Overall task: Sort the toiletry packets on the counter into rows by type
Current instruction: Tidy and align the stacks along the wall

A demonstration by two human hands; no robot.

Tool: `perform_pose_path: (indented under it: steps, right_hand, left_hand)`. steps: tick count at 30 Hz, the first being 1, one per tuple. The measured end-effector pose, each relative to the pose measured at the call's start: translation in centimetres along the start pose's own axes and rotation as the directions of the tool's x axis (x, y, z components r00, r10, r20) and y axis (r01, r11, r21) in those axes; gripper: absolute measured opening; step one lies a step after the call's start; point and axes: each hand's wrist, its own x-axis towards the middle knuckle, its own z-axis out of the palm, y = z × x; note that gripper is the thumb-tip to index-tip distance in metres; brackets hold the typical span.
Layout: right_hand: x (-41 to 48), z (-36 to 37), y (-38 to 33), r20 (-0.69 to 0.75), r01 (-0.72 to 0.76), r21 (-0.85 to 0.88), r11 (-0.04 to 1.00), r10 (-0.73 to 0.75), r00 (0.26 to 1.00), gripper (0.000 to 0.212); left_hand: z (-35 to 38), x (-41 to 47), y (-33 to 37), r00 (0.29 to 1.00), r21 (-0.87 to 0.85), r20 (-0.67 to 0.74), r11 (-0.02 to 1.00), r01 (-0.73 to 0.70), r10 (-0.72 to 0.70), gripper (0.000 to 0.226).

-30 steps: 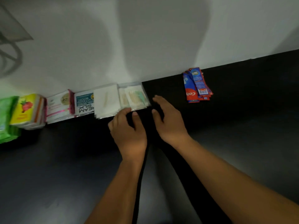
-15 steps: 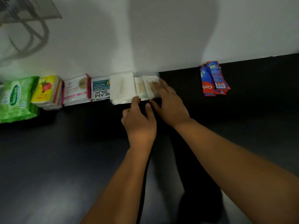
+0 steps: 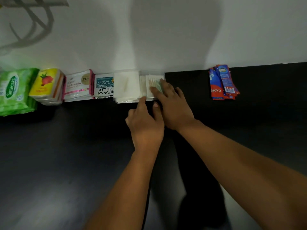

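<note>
Dark counter [image 3: 58, 155] is meeting a white wall [image 3: 174, 34], and the toiletry packets are lying in a line along that join: a green wipes pack [image 3: 15, 90], yellow strawberry packets [image 3: 45, 85], pink-edged sachets [image 3: 78, 86], teal-and-white sachets [image 3: 104, 86], a white packet stack [image 3: 127, 87] and a clear packet stack [image 3: 147, 83], each touching its neighbour. Red-and-blue toothpaste sachets [image 3: 222, 82] are sitting well apart to the right, against the same wall. The right hand [image 3: 174, 105] is lying flat on the clear packet stack, fingers straight and slightly spread, gripping nothing. The left hand [image 3: 146, 125] is touching the near edge where the white and clear stacks meet, index finger and thumb extended, the other fingers loosely curled, also holding nothing. The step in hand seems to be squaring this last stack into the row. Doing it well is probably calling for light downward pressure from the right hand, so the slippery top packets are not fanning out, while the left fingertip is nudging the near edges flush with the white stack. After that the toothpaste sachets are likely needing to join the line.
</note>
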Motion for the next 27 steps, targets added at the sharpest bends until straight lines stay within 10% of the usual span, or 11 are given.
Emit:
perform_pose_path:
  steps: [6,15,27]
  right_hand:
    - [2.6,0.2,-0.8,0.107,0.087,-0.209,0.974,-0.066,0.992,0.069]
    - [2.9,0.0,0.1,0.059,0.045,0.017,0.999,-0.046,0.997,0.051]
    - [-3.0,-0.5,1.3,0.041,0.017,0.080,0.997,-0.020,0.999,0.058]
  left_hand:
    - [0.2,0.4,-0.4,0.999,0.003,0.008,1.000,0.031,-0.031,0.046]
    - [-0.5,0.3,-0.5,0.999,-0.188,-0.019,0.982,0.031,-0.035,0.038]
    - [-0.2,0.5,-0.3,0.993,-0.001,0.020,0.993,-0.120,0.120,0.033]
